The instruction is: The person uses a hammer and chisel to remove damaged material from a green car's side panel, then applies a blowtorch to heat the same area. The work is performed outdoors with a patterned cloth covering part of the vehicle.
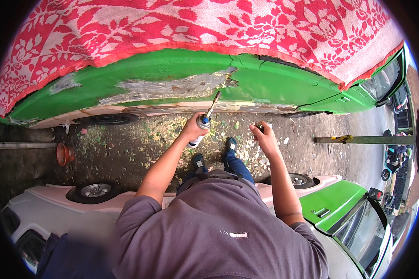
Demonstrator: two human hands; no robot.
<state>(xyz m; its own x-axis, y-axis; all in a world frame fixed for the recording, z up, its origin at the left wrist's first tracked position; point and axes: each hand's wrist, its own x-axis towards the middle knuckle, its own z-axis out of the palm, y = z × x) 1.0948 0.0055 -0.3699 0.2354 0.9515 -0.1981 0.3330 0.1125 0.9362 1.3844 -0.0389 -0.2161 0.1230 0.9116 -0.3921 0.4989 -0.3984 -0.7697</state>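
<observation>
My left hand (pixel 192 129) is wrapped round a gas blowtorch (pixel 204 122), a canister with a blue knob and a metal nozzle tilted up toward the car. No flame shows at its tip. In front of me stands a green car (pixel 274 86), and the nozzle points at its side. A ragged grey bare patch (pixel 172 88) shows there, with cracked paint around its edges. Out to the right, apart from the car, my right hand (pixel 264 135) is closed round a small dark object (pixel 260 128) whose kind I cannot make out.
A red-and-white floral cloth (pixel 186 25) drapes over the green car. Paint flakes (pixel 163 132) litter the ground. Behind me stands a second vehicle, pink and green (pixel 335 200). An orange bucket (pixel 65 154) lies at left; a horizontal pole (pixel 372 139) is at right.
</observation>
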